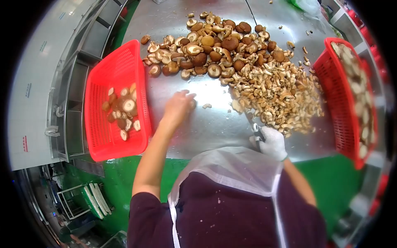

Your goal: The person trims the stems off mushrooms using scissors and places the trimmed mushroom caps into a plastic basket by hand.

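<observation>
My left hand [178, 108], bare and blurred by motion, is over the metal table [198, 138]; its fingers are curled round something small and brownish that I cannot make out. A white glove covers my right hand [272, 142], which is closed on a knife [257, 133] with a dark and white handle, its blade pointing up and left. Just beyond the blade lies a pale mushroom piece [237, 106]. Whole brown mushrooms [200, 59] are heaped at the back, and cut stems [281, 89] are piled at the right. A small scrap [207, 106] lies between my hands.
A red basket [142, 103] at the left holds several mushrooms [129, 105]. Another red basket [334, 103] at the right is filled with pale pieces [357, 97]. A clear and green plastic bag [308, 5] lies at the back right. Metal shelving [76, 99] stands at the left.
</observation>
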`<state>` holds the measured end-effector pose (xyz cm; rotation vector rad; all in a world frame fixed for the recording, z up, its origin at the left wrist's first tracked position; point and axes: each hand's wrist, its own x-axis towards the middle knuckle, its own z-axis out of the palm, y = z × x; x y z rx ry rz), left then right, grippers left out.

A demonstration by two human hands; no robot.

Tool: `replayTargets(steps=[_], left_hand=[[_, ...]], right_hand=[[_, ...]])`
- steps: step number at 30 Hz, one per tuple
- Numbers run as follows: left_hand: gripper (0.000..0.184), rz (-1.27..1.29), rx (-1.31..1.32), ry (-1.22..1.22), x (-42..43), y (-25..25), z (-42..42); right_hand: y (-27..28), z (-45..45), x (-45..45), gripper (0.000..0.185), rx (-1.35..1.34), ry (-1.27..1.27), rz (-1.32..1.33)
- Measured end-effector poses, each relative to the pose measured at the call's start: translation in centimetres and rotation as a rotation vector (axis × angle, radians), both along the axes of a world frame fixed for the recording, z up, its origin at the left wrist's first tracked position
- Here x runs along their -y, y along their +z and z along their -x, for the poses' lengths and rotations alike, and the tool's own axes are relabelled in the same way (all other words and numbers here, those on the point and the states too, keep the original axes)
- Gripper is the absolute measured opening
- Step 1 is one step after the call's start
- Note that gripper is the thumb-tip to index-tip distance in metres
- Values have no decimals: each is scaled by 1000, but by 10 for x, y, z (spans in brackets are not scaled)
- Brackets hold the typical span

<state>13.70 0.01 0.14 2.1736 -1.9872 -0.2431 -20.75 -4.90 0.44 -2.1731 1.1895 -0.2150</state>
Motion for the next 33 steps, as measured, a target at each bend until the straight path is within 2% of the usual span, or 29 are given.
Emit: replayTargets(steps=[1, 4, 7, 8, 10, 13, 18, 21, 28, 33], left_hand=[[17, -92, 31, -30, 8, -15, 3], [23, -265, 6, 106, 19, -42, -2], [16, -120, -245, 116, 13, -66, -8], [16, -158, -625, 257, 11, -73, -6], [20, -239, -1379, 546, 8, -52, 15], [24, -173, -1622, 584, 1, -15, 45], [32, -7, -1972, 476, 1, -6, 72], [30, 63, -2009, 644, 5, 12, 88], [30, 91, -1972, 624, 4, 9, 106], [36, 101, -2034, 540, -2, -1, 109]], right_hand=[[3, -2, 1, 33, 8, 23, 46], [4, 1, -2, 32, -8, 81, 162], [-3, 6, -6, 31, -47, 76, 166], [-5, 6, -7, 31, -70, 68, 151], [-2, 0, -8, 31, -72, 71, 152], [12, -14, -4, 31, -27, 111, 198], [23, -25, 2, 27, -57, 169, 211], [23, -24, 1, 27, -138, 175, 178], [31, -26, 3, 30, -309, 113, 57], [31, -24, 3, 31, -283, 76, 118]])
